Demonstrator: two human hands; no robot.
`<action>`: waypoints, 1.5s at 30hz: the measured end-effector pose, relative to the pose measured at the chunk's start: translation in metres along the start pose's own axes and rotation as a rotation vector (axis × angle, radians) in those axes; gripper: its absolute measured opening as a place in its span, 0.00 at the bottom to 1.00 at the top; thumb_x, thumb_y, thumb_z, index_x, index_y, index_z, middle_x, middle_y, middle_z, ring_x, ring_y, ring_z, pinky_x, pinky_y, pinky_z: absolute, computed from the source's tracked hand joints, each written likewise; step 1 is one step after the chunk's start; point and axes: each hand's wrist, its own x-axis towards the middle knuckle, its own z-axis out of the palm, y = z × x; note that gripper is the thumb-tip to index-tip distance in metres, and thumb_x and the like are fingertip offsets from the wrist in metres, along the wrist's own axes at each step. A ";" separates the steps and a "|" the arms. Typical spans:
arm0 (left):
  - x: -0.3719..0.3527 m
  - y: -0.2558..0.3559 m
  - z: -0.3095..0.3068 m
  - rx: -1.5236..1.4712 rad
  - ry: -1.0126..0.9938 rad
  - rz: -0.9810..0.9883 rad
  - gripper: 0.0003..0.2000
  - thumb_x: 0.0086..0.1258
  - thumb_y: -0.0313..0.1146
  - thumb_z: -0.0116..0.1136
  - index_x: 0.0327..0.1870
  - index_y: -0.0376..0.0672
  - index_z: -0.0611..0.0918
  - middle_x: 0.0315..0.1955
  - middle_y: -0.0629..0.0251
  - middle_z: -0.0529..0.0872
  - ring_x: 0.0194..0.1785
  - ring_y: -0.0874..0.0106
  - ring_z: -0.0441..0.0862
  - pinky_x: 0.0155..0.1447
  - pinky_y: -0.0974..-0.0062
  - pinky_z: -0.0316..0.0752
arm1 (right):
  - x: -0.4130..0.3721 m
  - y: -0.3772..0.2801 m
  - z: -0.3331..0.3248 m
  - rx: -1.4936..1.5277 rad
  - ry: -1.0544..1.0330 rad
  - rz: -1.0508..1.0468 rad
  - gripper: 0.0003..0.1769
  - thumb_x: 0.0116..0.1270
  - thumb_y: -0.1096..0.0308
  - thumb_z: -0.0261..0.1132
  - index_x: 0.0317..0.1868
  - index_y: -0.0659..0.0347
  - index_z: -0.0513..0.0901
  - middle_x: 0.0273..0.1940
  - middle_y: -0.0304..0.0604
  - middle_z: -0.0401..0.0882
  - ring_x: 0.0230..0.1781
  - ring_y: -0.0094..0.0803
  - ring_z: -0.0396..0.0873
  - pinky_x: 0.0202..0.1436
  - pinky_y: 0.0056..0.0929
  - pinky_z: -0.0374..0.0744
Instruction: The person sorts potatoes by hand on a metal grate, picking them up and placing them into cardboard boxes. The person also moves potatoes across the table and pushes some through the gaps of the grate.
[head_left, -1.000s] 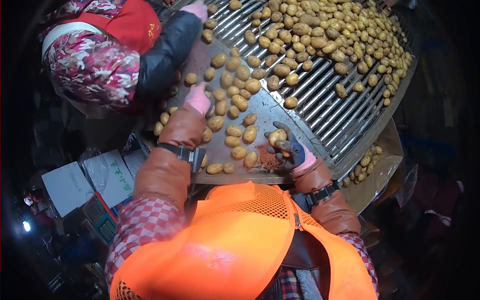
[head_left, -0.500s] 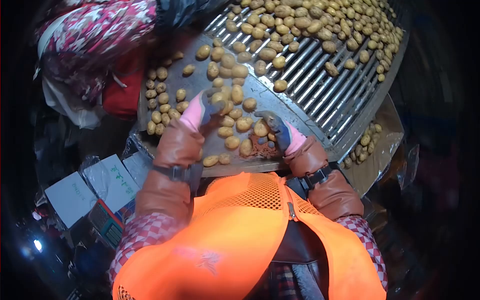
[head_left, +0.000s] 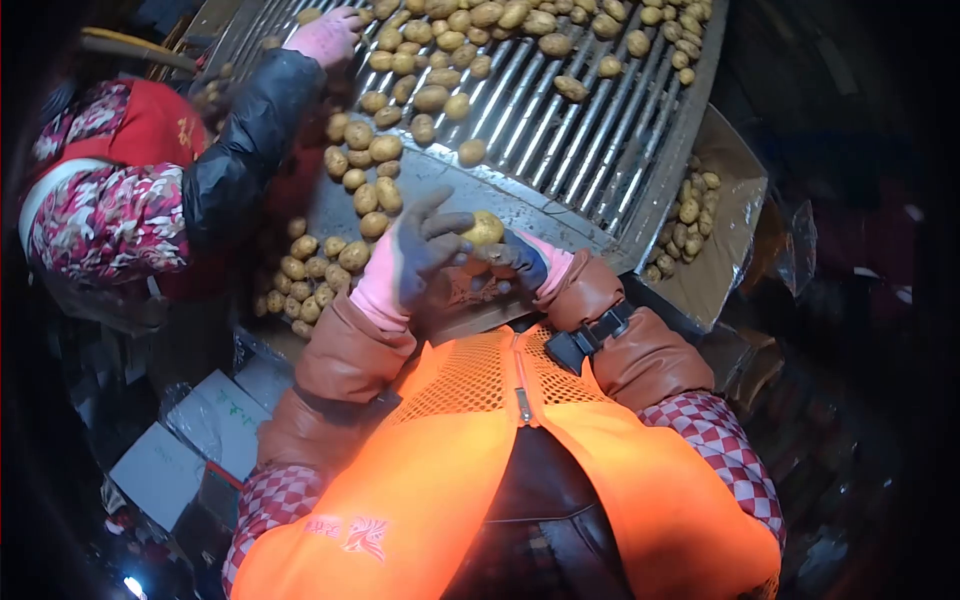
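Head view, smooth oval potato (head_left: 486, 227) between the fingertips, left hand (head_left: 422, 252) gloved, fingers spread, right hand (head_left: 526, 262) curled at its near side, pinch unclear, shiny metal bars (head_left: 590, 135) beyond.

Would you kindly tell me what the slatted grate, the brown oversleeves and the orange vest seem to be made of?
Slatted grate: probably metal, polished-looking; its bars throw bright streaks.
Brown oversleeves: perhaps leather or imitation leather, softly glossy; they crease and catch light.
Orange vest: likely synthetic cloth, smooth below; the chest panel is open mesh.
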 end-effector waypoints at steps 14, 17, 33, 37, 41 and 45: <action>-0.001 -0.102 -0.064 1.421 0.313 0.505 0.28 0.59 0.42 0.68 0.62 0.45 0.78 0.64 0.47 0.73 0.68 0.46 0.68 0.71 0.55 0.63 | -0.200 -0.013 -0.076 -0.097 0.723 -0.437 0.34 0.61 0.43 0.69 0.59 0.58 0.76 0.46 0.43 0.83 0.31 0.26 0.81 0.24 0.17 0.69; 0.007 -0.104 -0.093 1.302 0.504 0.254 0.24 0.65 0.38 0.63 0.62 0.42 0.78 0.63 0.47 0.74 0.68 0.51 0.69 0.69 0.59 0.66 | -0.242 -0.010 -0.083 0.192 0.973 -0.591 0.29 0.63 0.45 0.67 0.57 0.54 0.77 0.42 0.35 0.81 0.35 0.26 0.82 0.28 0.20 0.75; -0.007 -0.112 -0.064 1.317 0.421 0.440 0.17 0.70 0.35 0.57 0.57 0.38 0.81 0.65 0.42 0.70 0.68 0.47 0.69 0.70 0.60 0.67 | -0.366 -0.055 -0.204 0.724 1.265 -1.086 0.16 0.66 0.55 0.70 0.50 0.50 0.80 0.43 0.36 0.84 0.32 0.26 0.79 0.23 0.21 0.71; -0.014 -0.120 -0.063 1.208 0.407 0.181 0.24 0.60 0.30 0.63 0.61 0.41 0.78 0.68 0.39 0.67 0.67 0.45 0.69 0.71 0.59 0.66 | -0.388 -0.050 -0.254 -0.339 0.304 -0.105 0.22 0.65 0.71 0.69 0.59 0.52 0.77 0.54 0.42 0.79 0.48 0.30 0.79 0.46 0.32 0.79; -0.031 -0.112 -0.045 1.223 0.527 0.449 0.25 0.60 0.34 0.63 0.61 0.42 0.78 0.65 0.44 0.71 0.68 0.45 0.68 0.72 0.55 0.63 | -0.328 0.028 -0.328 0.195 1.123 -0.550 0.28 0.76 0.60 0.52 0.74 0.51 0.60 0.68 0.44 0.68 0.65 0.39 0.68 0.62 0.43 0.72; -0.039 -0.107 -0.043 1.396 0.408 0.399 0.29 0.60 0.39 0.65 0.65 0.48 0.75 0.67 0.50 0.69 0.72 0.48 0.62 0.74 0.49 0.57 | -0.221 -0.030 -0.212 -0.035 1.126 -0.326 0.32 0.73 0.64 0.58 0.75 0.42 0.60 0.57 0.41 0.76 0.43 0.35 0.76 0.37 0.32 0.77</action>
